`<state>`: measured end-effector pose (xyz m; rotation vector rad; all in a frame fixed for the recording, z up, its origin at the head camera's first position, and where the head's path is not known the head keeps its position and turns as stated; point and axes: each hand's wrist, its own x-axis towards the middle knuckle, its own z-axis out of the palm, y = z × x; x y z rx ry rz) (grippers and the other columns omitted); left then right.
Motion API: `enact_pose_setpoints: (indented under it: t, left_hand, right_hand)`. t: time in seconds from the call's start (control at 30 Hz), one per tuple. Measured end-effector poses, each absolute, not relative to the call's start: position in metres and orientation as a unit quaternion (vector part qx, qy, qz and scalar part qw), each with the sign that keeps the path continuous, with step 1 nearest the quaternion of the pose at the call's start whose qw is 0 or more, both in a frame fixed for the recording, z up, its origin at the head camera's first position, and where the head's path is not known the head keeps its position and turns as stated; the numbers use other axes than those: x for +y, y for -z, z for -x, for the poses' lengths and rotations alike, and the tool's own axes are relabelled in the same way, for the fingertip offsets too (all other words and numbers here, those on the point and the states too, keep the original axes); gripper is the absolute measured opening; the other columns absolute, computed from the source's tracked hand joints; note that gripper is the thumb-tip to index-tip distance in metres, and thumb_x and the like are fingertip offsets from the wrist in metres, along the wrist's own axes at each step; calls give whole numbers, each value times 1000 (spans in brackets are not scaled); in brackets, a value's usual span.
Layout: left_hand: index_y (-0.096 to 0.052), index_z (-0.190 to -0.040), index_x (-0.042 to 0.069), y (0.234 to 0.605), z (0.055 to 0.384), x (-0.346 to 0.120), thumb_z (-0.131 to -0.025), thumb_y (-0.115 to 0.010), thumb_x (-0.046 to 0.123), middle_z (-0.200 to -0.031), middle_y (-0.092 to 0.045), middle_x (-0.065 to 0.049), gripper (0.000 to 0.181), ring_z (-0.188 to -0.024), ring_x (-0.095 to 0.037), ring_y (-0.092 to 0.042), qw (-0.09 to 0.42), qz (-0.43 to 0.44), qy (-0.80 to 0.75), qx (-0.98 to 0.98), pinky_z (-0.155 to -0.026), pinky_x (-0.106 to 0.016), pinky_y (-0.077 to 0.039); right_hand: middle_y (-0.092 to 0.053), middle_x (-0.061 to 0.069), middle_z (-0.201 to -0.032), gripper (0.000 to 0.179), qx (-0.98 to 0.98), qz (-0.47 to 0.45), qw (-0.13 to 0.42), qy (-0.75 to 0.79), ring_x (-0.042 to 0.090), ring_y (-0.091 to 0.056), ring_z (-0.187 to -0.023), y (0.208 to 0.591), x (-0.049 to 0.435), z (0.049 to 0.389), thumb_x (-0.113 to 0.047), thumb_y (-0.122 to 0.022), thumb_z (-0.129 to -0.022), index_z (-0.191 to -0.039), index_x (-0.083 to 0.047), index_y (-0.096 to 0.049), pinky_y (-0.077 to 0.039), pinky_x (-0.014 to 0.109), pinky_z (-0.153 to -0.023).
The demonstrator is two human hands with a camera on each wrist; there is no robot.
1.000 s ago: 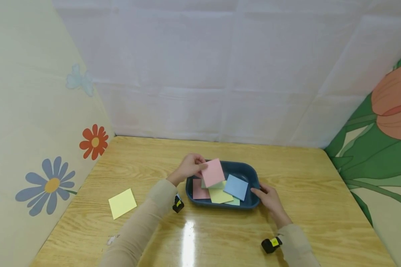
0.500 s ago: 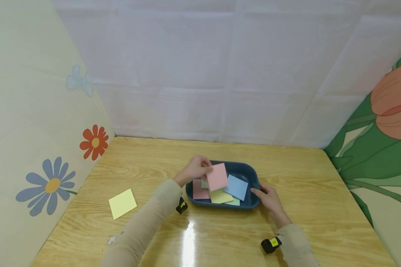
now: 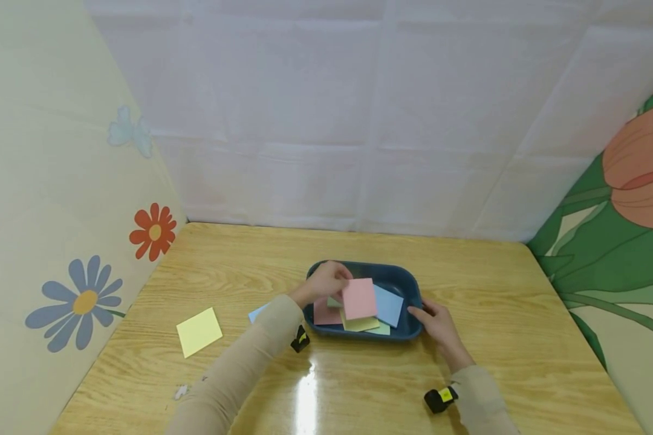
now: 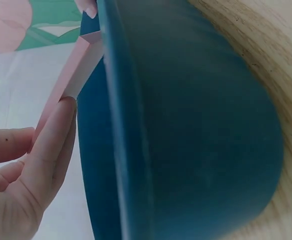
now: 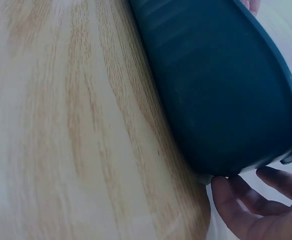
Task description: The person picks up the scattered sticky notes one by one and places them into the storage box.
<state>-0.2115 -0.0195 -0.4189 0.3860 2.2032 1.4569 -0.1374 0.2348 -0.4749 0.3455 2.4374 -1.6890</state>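
My left hand (image 3: 325, 282) pinches a pink sticky note pad (image 3: 360, 299) by its left edge, between thumb and fingers. In the left wrist view, the pad (image 4: 65, 80) leans tilted over the rim of a dark blue bin (image 4: 201, 120). Inside the bin lie another pink pad (image 3: 323, 315), a yellow pad (image 3: 363, 325), a blue pad (image 3: 390, 307) and pale green notes (image 3: 383, 330), partly covered. At the bin's right end my right hand (image 3: 442, 329) holds on, thumb at the rim; in the right wrist view its fingers (image 5: 233, 200) touch the outer wall low down.
A yellow pad (image 3: 199, 332) lies on the wooden table (image 3: 500, 314) at the left. Part of a blue pad (image 3: 257, 312) shows behind my left sleeve. A white cloth (image 3: 326, 121) hangs behind the table's far edge, with flower-printed cloths on both sides.
My left hand has moved right and toward me with the pink pad, lowering it over the bin's middle. A blue pad's corner has come into view by the sleeve. My right hand stays put.
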Motion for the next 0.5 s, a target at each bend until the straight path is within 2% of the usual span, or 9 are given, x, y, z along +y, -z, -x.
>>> enact_pose_setpoints:
  t: [0.17,0.33,0.5]
  left_hand:
    - [-57,-108,-11,420,210,-17,-89,-47,-6,-92,-60,-19,22,-64,-23,-63,239,-137,-514,812,-55,-29,-55]
    - [-53,-116,-11,420,208,-17,-86,-43,-12,-97,-60,-21,32,-74,-27,-64,246,-132,-513,812,-60,-29,-55]
    - [-52,-117,-10,419,209,-22,-89,-48,-4,-99,-58,-24,29,-77,-31,-64,225,-149,-508,818,-64,-33,-55]
  right_hand:
    - [-51,21,-121,45,815,-118,79,562,22,-50,-98,474,235,138,-17,-52,-92,-131,4,-44,-45,24,-77]
    - [-51,20,-119,45,814,-119,77,563,19,-50,-94,474,235,137,-17,-52,-92,-131,4,-44,-45,22,-73]
    - [-50,21,-121,46,813,-118,78,565,21,-50,-97,475,236,137,-17,-52,-92,-132,4,-43,-45,22,-75]
